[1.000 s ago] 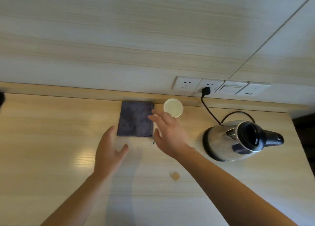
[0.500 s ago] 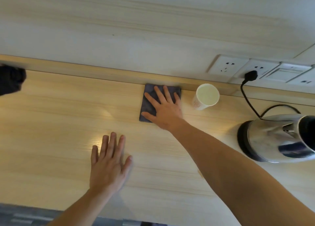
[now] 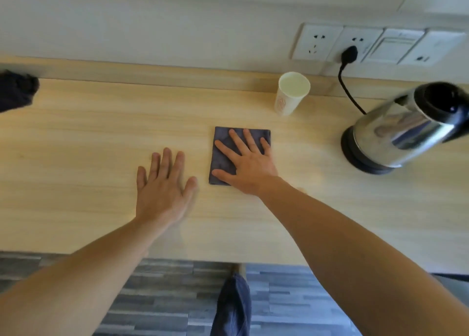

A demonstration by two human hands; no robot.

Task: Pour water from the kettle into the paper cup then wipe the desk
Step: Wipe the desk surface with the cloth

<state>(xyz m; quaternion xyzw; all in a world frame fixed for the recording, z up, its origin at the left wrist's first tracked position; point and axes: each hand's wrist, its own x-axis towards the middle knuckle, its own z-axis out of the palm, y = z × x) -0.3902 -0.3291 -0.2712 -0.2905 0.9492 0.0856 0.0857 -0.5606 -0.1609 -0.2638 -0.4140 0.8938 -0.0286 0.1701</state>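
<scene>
My right hand (image 3: 250, 168) lies flat, fingers spread, pressing down on a folded dark grey cloth (image 3: 219, 160) in the middle of the wooden desk (image 3: 88, 145). To the left of the cloth, my left hand (image 3: 162, 191) rests palm down on the desk, open and holding nothing. A white paper cup (image 3: 290, 102) stands upright behind the cloth, near the back ledge. The steel kettle (image 3: 396, 132) sits on its black base at the right. A small brownish spot (image 3: 302, 189) shows on the desk just beside my right wrist.
The kettle's black cord (image 3: 349, 92) runs up to a plug (image 3: 349, 54) in the wall sockets behind the cup. A dark object (image 3: 15, 92) lies at the desk's far left. The desk's front edge (image 3: 203, 257) is close to me, with grey floor below.
My right hand reached to the cloth at the back ledge, pressed on it and dragged it toward me. My left hand settled flat on the desk.
</scene>
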